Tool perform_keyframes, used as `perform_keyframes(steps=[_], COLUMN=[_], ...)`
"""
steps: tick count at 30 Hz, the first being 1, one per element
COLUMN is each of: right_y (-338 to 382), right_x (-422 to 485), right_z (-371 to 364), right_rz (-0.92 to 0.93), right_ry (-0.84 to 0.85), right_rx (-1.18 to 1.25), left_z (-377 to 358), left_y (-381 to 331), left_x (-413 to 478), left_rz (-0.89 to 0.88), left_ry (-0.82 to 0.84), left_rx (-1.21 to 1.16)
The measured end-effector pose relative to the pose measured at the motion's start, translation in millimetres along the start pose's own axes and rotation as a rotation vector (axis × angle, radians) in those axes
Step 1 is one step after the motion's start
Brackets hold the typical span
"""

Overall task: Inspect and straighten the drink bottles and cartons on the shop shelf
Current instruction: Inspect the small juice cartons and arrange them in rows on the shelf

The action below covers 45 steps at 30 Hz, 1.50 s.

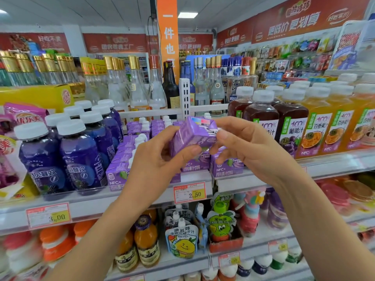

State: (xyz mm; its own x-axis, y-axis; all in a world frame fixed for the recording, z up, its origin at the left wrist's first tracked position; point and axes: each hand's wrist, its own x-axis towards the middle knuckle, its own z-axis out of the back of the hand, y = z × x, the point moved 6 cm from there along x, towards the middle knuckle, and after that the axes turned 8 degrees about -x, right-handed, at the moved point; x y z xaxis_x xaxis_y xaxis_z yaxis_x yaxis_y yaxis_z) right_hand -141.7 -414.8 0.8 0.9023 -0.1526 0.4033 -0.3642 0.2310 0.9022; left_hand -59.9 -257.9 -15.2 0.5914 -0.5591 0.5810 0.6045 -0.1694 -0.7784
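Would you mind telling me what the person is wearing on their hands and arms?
Nothing visible. The left hand and right hand are bare, without gloves, rings or a watch. The left forearm and right forearm are uncovered; no sleeve shows.

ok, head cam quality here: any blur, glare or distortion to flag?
Head view: wide-angle lens bows the shelf rail and red banner near the edges; corners are soft; centre is sharper, the 2.50 price tag readable; print on the purple carton pinched between left hand and right hand is smeared; the ceiling panel is blown out; light otherwise even, shadows faint.
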Motion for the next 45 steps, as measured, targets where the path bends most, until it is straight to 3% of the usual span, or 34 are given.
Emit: perform_keyframes(steps=[8,11,17,23,30,33,39,45], right_y=[-12,-12,-13,-5,-2,-3,-17,-29], right_x=[-1,-1,2,3,12,18,27,31], right_z=[3,5,8,16,14,19,17,4], right_rz=[-0.082,-0.133,-0.18,-0.049,0.018,0.03,0.078,0.101], right_ry=[-0.09,-0.09,-0.065,-0.021,-0.063,-0.055,-0.049,-0.008], right_rx=[0.144,0.192,0.171,0.025,-0.249,-0.296,-0.644,-0.875], left_z=[-6,1,4,6,7,6,13,6], left_y=[-4,-7,-17,-5,-1,5,33,55], left_x=[2,4,0,8,13,11,3,-5], left_rz=[0.258,0.199,-0.108,0.146,0.056,-0.027,-0.183,-0.274], left_ry=[0.064,0.048,0.04,0.077,-0.071,-0.052,0.075,0.122], left_rx=[-0.352,-0.198,0.253,-0.17,-0.148,0.036,0.71,0.954])
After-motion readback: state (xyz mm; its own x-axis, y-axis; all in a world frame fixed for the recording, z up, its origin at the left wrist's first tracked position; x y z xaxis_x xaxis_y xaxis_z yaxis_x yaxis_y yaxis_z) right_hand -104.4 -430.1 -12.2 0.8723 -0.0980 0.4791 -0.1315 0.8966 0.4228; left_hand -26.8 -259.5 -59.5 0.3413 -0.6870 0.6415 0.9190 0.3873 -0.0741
